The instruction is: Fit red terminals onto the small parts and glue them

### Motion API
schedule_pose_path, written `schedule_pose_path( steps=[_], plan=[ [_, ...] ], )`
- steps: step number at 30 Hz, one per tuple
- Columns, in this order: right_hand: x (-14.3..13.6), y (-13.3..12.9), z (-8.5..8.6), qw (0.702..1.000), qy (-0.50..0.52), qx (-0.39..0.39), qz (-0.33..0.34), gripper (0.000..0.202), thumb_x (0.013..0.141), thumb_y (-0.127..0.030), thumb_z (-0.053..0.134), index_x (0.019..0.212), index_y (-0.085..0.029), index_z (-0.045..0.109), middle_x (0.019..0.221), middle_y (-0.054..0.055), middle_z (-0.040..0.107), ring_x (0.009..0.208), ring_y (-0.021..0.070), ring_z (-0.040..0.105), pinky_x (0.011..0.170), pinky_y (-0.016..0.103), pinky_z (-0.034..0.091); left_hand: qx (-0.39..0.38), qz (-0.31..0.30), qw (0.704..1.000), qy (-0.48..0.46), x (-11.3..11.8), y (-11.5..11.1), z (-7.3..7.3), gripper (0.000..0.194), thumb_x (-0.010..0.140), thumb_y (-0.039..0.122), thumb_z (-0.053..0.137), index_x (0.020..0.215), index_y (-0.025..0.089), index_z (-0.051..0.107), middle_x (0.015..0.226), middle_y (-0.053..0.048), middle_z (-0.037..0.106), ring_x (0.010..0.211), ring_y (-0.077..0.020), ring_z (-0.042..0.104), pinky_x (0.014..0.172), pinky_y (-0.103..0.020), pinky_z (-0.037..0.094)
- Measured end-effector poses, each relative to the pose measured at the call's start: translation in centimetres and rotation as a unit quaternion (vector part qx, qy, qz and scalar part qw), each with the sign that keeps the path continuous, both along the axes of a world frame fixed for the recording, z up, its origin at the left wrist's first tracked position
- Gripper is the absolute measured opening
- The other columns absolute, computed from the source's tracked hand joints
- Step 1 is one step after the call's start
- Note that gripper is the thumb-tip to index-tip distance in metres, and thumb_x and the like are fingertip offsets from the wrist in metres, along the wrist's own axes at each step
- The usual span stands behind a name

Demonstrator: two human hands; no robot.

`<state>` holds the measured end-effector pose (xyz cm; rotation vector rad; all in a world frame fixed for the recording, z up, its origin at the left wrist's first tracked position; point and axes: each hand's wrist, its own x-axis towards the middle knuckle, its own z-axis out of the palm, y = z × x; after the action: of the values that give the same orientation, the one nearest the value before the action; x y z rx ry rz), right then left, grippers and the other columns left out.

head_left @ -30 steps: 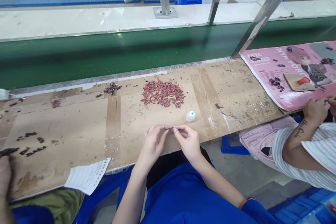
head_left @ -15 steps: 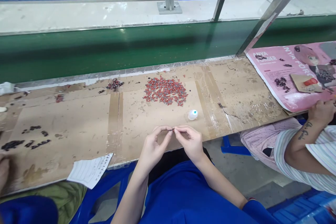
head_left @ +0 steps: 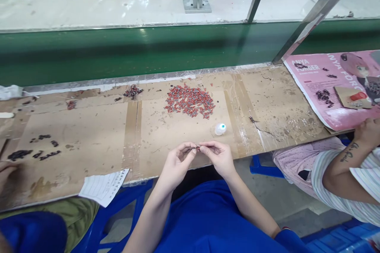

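A left hand (head_left: pixel 178 162) and a right hand (head_left: pixel 220 159) met over the near edge of the cardboard (head_left: pixel 109 134), thumb and forefinger of each pinched on a part (head_left: pixel 197 148) between them, so small that fingertips alone seemed to suit it; the fingers hid most of its shape. A pile (head_left: pixel 190 101) of red and dark pieces lay straight ahead, apparently within reach of both hands, while a bottle (head_left: pixel 220 129) sat nearer, to the right, likely set aside from the pile.
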<state>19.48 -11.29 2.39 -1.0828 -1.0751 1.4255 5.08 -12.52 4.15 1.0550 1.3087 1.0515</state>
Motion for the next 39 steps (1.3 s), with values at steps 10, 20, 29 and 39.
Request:
schedule_pose_path(
  steps=[10,20,29,39],
  plan=[
    [3.0,-0.2,1.3,0.94,-0.258,0.192,-0.116,0.01,0.085,-0.028,0.07,0.09,-0.025,0.077,0.088,0.006,0.077,0.081,0.0211,0.074,0.078,0.035,0.061,0.092,0.004,0.992,0.086,-0.7,0.4,-0.1,0.034,0.084,0.035,0.064,0.115,0.022,0.057,0.111,-0.009,0.07,0.109,-0.0224,0.065,0.099,-0.038,0.048],
    [13.2,8.4,-1.5,0.839,-0.439,0.167,-0.275,0.058,0.084,-0.066,0.054,0.098,-0.014,0.075,0.096,0.017,0.076,0.094,0.0322,0.071,0.092,0.053,0.054,-0.081,0.45,0.758,0.465,-22.7,1.7,-1.5,0.035,0.085,0.036,0.064,0.11,0.014,0.053,0.14,-0.024,0.042,0.139,-0.0479,0.027,0.105,-0.074,0.017],
    [10.1,5.9,-2.0,0.843,-0.441,0.298,-0.08,0.055,0.087,-0.059,0.056,0.125,-0.021,0.062,0.12,0.014,0.068,0.112,0.0323,0.063,0.094,0.052,0.051,0.002,0.387,0.799,0.46,-28.0,1.8,-3.3,0.012,0.083,0.028,0.055,0.076,0.018,0.056,0.085,-0.003,0.059,0.097,-0.028,0.059,0.097,-0.049,0.044],
    [6.2,5.9,-2.1,0.882,-0.399,0.251,0.006,0.03,0.087,-0.044,0.066,0.11,-0.025,0.068,0.106,0.01,0.073,0.105,0.0297,0.064,0.094,0.05,0.052,0.158,0.049,0.894,0.416,-16.8,2.8,-5.5,0.024,0.092,0.036,0.049,0.098,0.023,0.068,0.099,-0.006,0.071,0.096,-0.0224,0.064,0.089,-0.038,0.052]
  ],
)
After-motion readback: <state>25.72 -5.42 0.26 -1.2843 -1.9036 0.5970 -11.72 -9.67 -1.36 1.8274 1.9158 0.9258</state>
